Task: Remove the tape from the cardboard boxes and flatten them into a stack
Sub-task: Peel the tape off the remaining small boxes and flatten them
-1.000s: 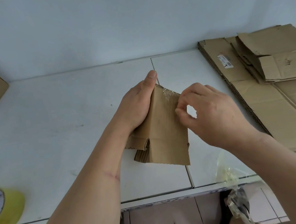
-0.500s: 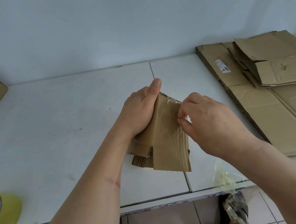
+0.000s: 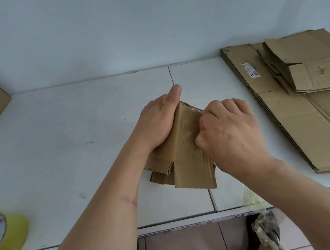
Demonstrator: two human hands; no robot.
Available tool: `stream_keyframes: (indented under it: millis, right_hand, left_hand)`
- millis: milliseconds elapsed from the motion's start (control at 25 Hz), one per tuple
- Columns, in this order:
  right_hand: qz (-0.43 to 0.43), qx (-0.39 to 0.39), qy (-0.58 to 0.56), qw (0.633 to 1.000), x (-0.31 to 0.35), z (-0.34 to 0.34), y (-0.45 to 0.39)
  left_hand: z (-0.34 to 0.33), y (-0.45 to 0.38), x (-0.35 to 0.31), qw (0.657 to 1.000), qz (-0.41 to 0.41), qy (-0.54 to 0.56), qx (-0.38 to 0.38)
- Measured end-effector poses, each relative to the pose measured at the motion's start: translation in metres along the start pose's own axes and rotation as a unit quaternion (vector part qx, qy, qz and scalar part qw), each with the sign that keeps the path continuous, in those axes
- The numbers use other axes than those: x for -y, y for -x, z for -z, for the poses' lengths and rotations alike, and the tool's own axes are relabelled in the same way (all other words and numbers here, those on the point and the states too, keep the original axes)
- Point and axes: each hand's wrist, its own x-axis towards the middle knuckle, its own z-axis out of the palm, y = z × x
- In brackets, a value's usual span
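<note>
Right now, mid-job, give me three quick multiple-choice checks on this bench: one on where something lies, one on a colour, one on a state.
1. Where is the flattened cardboard stack?
A. on the table's right side
B. on the floor
C. at the left wall

2. What colour is the tape roll?
A. red
B. yellow
C. black

3. What state is the small box in?
A. sealed and upright
B. collapsed, held in both hands
C. lying untouched

Key: 1 A, it lies to the right of the hands; 2 B, its side is yellow; 3 B, the left hand grips it and the right hand pinches at its taped edge.
</note>
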Motion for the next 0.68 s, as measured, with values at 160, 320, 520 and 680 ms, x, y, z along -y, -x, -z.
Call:
stream_keyframes:
  millis: [160,320,520,680]
  right_hand:
    - [-0.008,0.013,-0.05,0.999,-0.004,-0.002,-0.002]
    - [-0.038,0.041,-0.083,0.995,-0.007,-0.002,-0.002]
    - [-0.095,0.051,-0.158,0.982,-0.011,0.001,-0.006]
    - [-0.109,0.077,-0.271,0.953,-0.019,0.003,-0.004]
  left_hand:
    - [0.0,-0.001,0.001,1.0,-0.001,-0.025,-0.001]
    - [0.001,0.0,0.001,0.999,-0.015,-0.042,0.0]
    - [0.002,0.001,0.001,0.999,-0.026,-0.02,-0.001]
    - [0.009,0.005,0.003,1.0,-0.009,0.013,-0.01]
